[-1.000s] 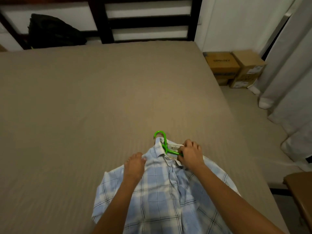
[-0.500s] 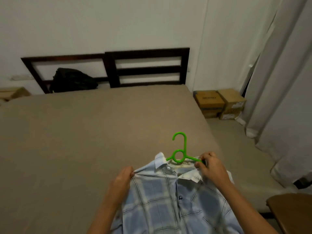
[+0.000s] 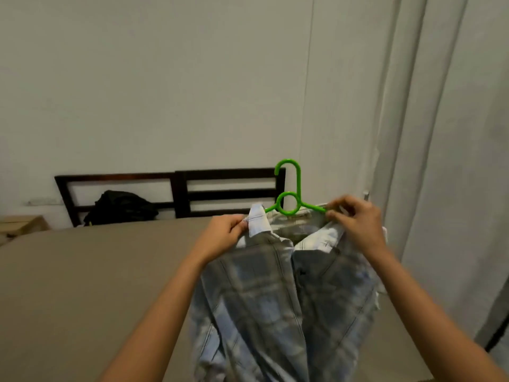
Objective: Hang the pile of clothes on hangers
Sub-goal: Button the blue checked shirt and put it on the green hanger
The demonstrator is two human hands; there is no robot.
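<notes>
Hanging above the bed, the plaid shirt is held up on the green hanger. Collar is pinched by left hand; hanger arm is gripped by right hand. Shoulders should be seated evenly before release.

Bedroom interior. A plain pale wall rises behind and above the grip. Below and left of it spreads a bed in a taupe cover, ending at a dark slatted headboard — a black bag slumped before its left panel. Cardboard box far left; pale curtains hang to the right.
</notes>
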